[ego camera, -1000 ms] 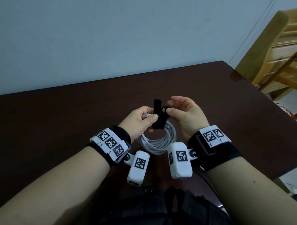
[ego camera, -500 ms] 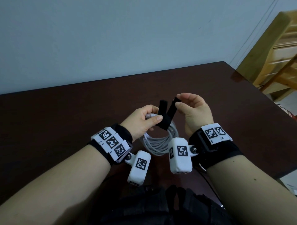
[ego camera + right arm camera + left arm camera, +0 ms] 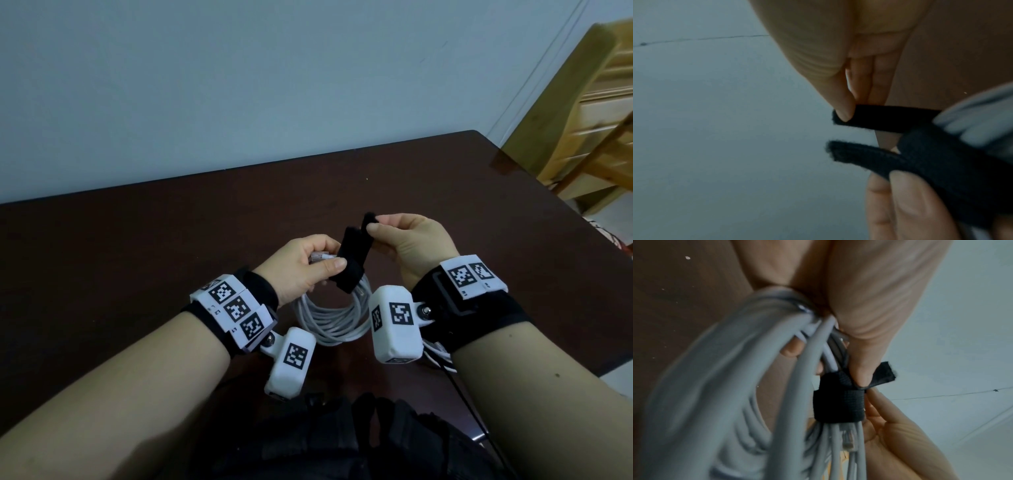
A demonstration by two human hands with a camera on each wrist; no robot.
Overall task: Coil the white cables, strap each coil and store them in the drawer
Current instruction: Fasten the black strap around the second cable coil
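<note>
A coil of white cable (image 3: 330, 320) hangs above the dark table (image 3: 137, 246), held at its top by my left hand (image 3: 308, 265), whose thumb presses the black strap (image 3: 349, 263) against the bundle. The strap (image 3: 838, 404) wraps round the cable strands (image 3: 777, 386), and a clear plug (image 3: 847, 441) pokes out below it. My right hand (image 3: 404, 240) pinches one loose end of the strap (image 3: 879, 118) between thumb and fingers and holds it up and to the right. The other strap end (image 3: 859, 155) stands free beside it.
A pale wooden piece of furniture with drawer-like fronts (image 3: 589, 113) stands past the table's right corner. A grey wall runs behind the table. White wrist cameras (image 3: 395, 323) hang under both wrists, close to the coil. Dark fabric (image 3: 308, 442) lies at the near edge.
My right hand has pulled the strap end away from the other end, up and to the right, so the two ends now stand apart. The left hand keeps the coil in place.
</note>
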